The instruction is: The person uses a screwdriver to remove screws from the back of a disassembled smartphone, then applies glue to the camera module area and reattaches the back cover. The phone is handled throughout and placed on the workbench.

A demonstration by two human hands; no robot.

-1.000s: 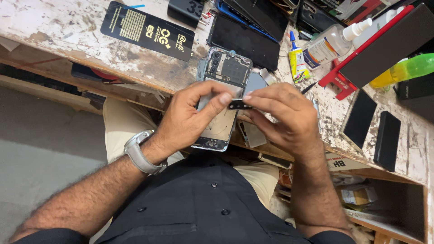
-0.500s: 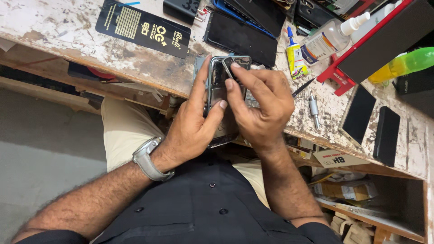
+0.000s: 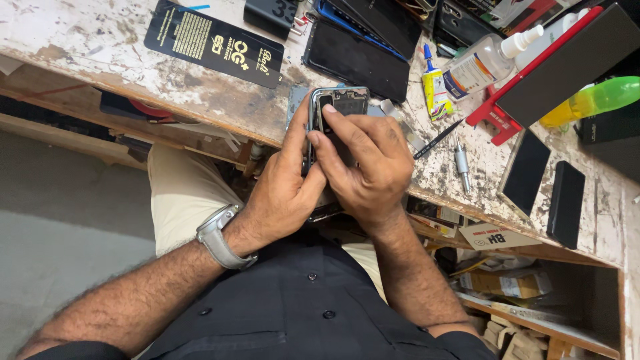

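Observation:
An opened smartphone (image 3: 345, 101) with its back cover off and dark inner parts showing is held over the near edge of a worn white workbench (image 3: 100, 40). My left hand (image 3: 283, 190), with a grey wristwatch on the wrist, grips the phone's left side from below. My right hand (image 3: 363, 163) lies over the phone's face, its index finger pressing near the top inside the frame. Most of the phone is hidden under both hands.
On the bench lie a black flat package (image 3: 213, 43), dark phone screens (image 3: 357, 60), a small yellow glue tube (image 3: 435, 87), a clear pump bottle (image 3: 483, 60), a red stand (image 3: 507, 100), a green bottle (image 3: 593, 100), a screwdriver bit (image 3: 462, 167) and two black phones (image 3: 543, 177). Shelves of clutter sit below right.
Both hands have carried the phone up towards the bench edge. My right hand has slid from the phone's side onto its face, fingers now pressing inside the frame.

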